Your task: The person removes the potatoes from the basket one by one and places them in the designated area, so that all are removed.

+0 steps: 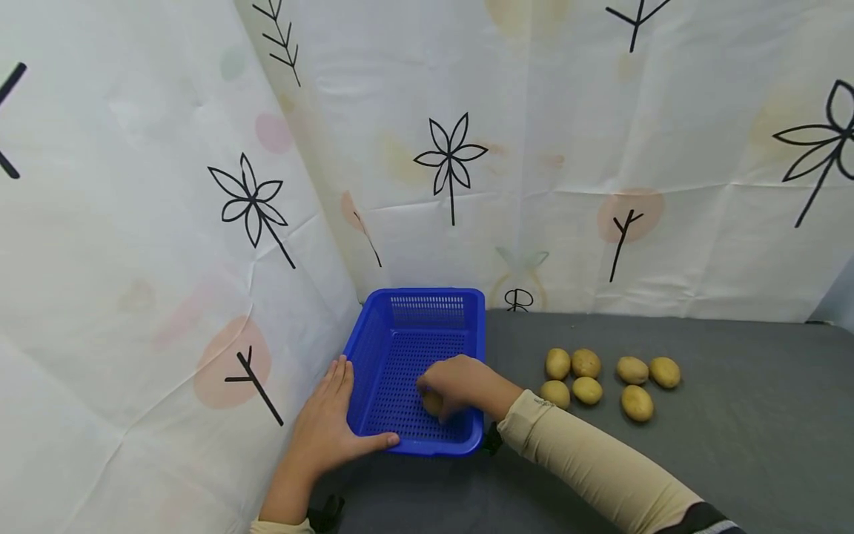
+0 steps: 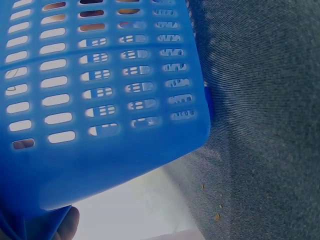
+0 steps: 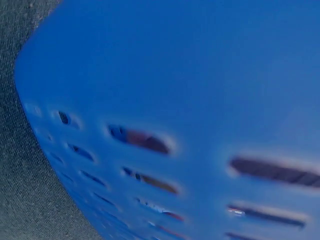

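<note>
A blue plastic basket [image 1: 394, 356] with slotted walls stands on the grey table against the patterned cloth. My left hand [image 1: 327, 423] rests along its left rim and near corner, fingers straight and thumb spread over the front rim. Inside the basket, low over its floor, my right hand [image 1: 457, 382] holds a potato [image 1: 432, 403] with curled fingers. In the left wrist view the basket's slotted wall [image 2: 125, 145] fills much of the picture, with a fingertip [image 2: 69, 224] at its rim. The right wrist view shows mostly the basket's outer wall [image 3: 200, 75].
Several potatoes [image 1: 587, 366] lie in loose groups on the grey table [image 1: 747, 415], right of the basket. White printed cloth [image 1: 534, 148] hangs behind and to the left. A small black object [image 1: 491, 439] sits by the basket's near right corner.
</note>
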Motion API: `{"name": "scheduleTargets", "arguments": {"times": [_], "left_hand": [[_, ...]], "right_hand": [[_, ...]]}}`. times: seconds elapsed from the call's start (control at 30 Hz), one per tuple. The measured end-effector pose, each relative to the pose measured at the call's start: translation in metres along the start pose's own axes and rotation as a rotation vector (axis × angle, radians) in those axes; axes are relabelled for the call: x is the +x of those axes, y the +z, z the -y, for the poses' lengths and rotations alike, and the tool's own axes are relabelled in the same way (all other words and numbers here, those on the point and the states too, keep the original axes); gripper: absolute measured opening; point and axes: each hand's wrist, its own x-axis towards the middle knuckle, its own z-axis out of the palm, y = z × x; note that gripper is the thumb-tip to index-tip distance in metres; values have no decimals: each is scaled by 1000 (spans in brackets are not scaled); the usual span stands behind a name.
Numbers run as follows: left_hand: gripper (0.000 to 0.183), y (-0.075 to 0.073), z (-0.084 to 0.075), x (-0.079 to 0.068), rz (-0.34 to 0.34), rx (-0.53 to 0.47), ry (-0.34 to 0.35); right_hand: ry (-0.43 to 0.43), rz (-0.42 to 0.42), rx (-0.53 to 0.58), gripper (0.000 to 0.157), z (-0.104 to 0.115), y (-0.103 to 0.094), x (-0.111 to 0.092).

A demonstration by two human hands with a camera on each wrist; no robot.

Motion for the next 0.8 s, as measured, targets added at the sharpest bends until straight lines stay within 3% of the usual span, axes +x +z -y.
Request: {"name": "scheduleTargets", "arguments": {"times": [0.17,0.37,0.6,0.8], "left_hand": [[149,2,0,1,15,-1,-7],[149,5,1,0,9,8,-2],[148,3,0,2,-11,1,3],[150,3,0,2,10,-4,-5]], "right_hand": [[10,-82,92,50,-4,0,-2],[-24,-252,281,50,-11,-13,-21],[-65,-468,437,53,-31,-42,-77],[4,-565,454,51,-61,-41,-138]]}}
